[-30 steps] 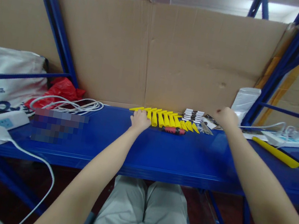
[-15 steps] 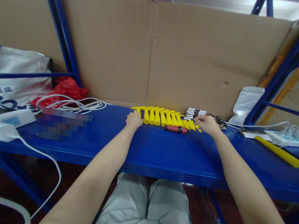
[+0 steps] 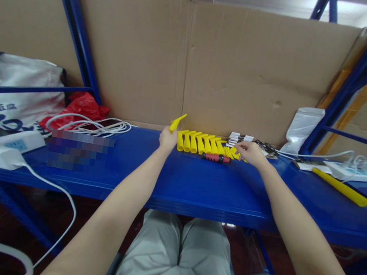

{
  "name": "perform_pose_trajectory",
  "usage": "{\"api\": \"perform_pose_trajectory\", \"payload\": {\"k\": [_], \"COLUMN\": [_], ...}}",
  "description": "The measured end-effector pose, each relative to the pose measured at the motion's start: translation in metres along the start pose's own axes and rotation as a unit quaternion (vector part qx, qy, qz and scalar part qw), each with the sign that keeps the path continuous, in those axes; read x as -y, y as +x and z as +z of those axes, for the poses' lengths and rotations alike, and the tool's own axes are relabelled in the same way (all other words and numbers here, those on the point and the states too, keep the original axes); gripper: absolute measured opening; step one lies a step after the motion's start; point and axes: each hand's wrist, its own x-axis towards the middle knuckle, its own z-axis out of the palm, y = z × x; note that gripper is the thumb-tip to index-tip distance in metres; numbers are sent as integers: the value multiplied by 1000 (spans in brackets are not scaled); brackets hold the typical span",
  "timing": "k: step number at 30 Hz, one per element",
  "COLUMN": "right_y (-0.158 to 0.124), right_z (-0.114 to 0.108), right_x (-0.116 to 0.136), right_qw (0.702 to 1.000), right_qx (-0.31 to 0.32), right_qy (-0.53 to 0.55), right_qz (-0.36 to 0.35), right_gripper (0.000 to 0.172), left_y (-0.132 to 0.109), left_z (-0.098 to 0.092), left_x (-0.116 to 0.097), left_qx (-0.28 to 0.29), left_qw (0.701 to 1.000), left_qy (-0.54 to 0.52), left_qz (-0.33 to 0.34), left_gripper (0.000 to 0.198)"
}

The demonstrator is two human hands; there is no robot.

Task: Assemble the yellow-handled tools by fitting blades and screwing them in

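Note:
A yellow plastic piece with a slanted top is gripped in my left hand, its upper end rising above the fingers. To the right of that hand, several matching yellow pieces lie side by side in a row. My right hand is low over the small flat yellow pieces at the row's right end. Its fingertips are bent together on one of them, partly hidden by the fingers. Between the hands, a red and black screwdriver-like tool lies in front of the row.
Behind the right hand are stacked white-and-black boxes and a white pouch. A long yellow piece and a power strip lie right. At left are coiled white cable, a red bag and another power strip.
My left hand has lifted the leftmost yellow piece off the end of the row and turned it upward. My right hand has shifted slightly left over the small pieces.

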Motion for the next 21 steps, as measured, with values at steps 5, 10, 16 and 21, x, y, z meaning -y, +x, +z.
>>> {"api": "perform_pose_trajectory", "payload": {"k": [5, 10, 16, 21], "right_y": [6, 5, 3, 0], "right_z": [6, 1, -2, 6], "right_x": [1, 8, 16, 25], "right_qw": [984, 930, 905, 912], "right_qx": [-60, -113, -150, -140], "right_qy": [158, 343, 387, 371], "right_qz": [48, 71, 90, 105], "right_gripper": [37, 40, 24, 22], "left_y": [-28, -58, -70, -68], "left_z": [1, 4, 3, -1], "left_x": [-29, -52, -58, -55], "left_qx": [28, 182, 248, 239], "left_qw": [982, 941, 911, 913], "left_qy": [-38, 1, 15, 82], "left_qz": [181, 286, 330, 320], "left_gripper": [44, 49, 48, 49]}}
